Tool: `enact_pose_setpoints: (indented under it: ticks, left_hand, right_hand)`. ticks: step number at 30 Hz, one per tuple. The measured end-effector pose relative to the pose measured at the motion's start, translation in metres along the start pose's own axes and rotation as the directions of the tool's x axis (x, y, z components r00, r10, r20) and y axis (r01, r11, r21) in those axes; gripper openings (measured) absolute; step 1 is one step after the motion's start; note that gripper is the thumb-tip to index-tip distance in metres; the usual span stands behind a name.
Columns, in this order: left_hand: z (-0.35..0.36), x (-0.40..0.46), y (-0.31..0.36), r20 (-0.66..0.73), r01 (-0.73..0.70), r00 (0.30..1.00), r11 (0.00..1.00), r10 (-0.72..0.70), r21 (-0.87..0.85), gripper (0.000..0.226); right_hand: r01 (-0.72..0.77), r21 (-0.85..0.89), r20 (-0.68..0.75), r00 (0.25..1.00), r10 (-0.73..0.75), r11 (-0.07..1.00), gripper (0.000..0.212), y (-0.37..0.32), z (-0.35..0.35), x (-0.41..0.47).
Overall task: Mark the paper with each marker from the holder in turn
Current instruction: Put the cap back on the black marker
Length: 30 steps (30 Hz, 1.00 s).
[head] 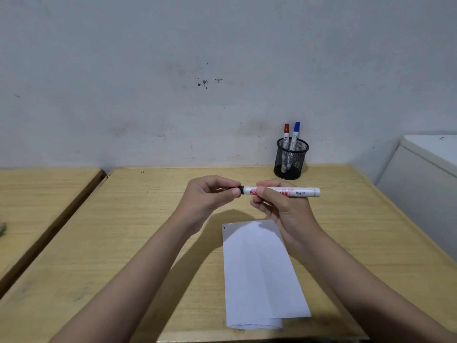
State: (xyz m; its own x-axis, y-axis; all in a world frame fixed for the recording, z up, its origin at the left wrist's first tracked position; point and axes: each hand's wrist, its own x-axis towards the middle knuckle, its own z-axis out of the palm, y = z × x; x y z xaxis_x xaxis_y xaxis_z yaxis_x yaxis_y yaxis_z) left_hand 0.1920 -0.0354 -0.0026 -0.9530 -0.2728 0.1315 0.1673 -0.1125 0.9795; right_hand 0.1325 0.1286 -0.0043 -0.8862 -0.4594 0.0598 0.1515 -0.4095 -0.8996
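On held marker (291, 192): "BG-12"

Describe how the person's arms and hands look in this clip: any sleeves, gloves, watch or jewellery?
Both forearms are bare as far as the bottom of the picture, with no sleeve edge in view. The left hand and the right hand wear no gloves. No watch, bracelet or ring shows on either wrist or on the visible fingers. The nails look short and unpainted. No marks or bandages can be seen.

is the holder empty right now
No, the black mesh holder has a red-capped marker and a blue-capped marker standing in it.
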Motion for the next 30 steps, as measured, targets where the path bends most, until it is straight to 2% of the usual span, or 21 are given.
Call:
enact_pose_setpoints:
  ticks: [6,9,11,13,14,16,18,20,24,27,30]
  left_hand:
    - [0.011,-0.004,0.001,-0.057,-0.077,0.995,0.996,0.080,0.055,0.013]
    - [0.011,-0.005,-0.002,-0.160,-0.074,0.984,0.997,0.076,0.016,0.012]
    - [0.008,-0.003,-0.004,-0.252,-0.069,0.965,0.997,0.073,0.024,0.011]
    - [0.006,-0.004,-0.004,-0.313,-0.071,0.945,0.995,0.090,0.070,0.010]
    - [0.006,-0.005,-0.003,-0.330,-0.077,0.938,0.992,0.106,0.100,0.009]
    - [0.008,-0.008,0.001,-0.333,-0.093,0.932,0.983,0.142,0.159,0.009]
    - [0.013,-0.013,0.005,-0.302,-0.117,0.936,0.970,0.180,0.213,0.010]
    - [0.020,-0.017,0.009,-0.260,-0.142,0.943,0.956,0.210,0.255,0.010]
    - [0.030,-0.022,0.022,-0.211,-0.183,0.944,0.936,0.252,0.300,0.007]
    - [0.037,-0.019,0.030,-0.184,-0.217,0.941,0.922,0.286,0.321,0.010]
    - [0.048,-0.007,0.033,-0.139,-0.256,0.937,0.902,0.320,0.347,0.013]
  right_hand:
    - [0.049,0.026,-0.025,0.999,-0.048,0.998,0.009,-0.008,0.005,0.005]
    - [0.031,0.032,-0.080,0.996,-0.029,0.999,0.022,-0.007,0.009,0.008]
    - [0.055,-0.069,-0.229,0.971,-0.069,0.996,0.037,-0.002,0.011,0.012]
    - [0.127,-0.299,-0.361,0.902,-0.235,0.946,0.052,0.002,0.008,0.012]
    - [0.200,-0.433,-0.342,0.866,-0.366,0.879,0.052,0.003,0.006,0.010]
    - [0.352,-0.649,-0.159,0.804,-0.573,0.674,0.045,0.000,0.003,0.006]
    - [0.430,-0.780,0.081,0.789,-0.608,0.454,0.037,-0.003,0.001,0.006]
    - [0.458,-0.839,0.253,0.805,-0.537,0.292,0.028,-0.005,0.002,0.005]
    - [0.539,-0.832,0.400,0.747,-0.531,0.133,0.010,-0.011,-0.001,0.003]
    - [0.578,-0.815,0.478,0.717,-0.507,0.049,0.012,-0.020,-0.005,0.003]
    - [0.606,-0.795,0.512,0.680,-0.525,0.009,0.013,-0.031,-0.013,0.010]
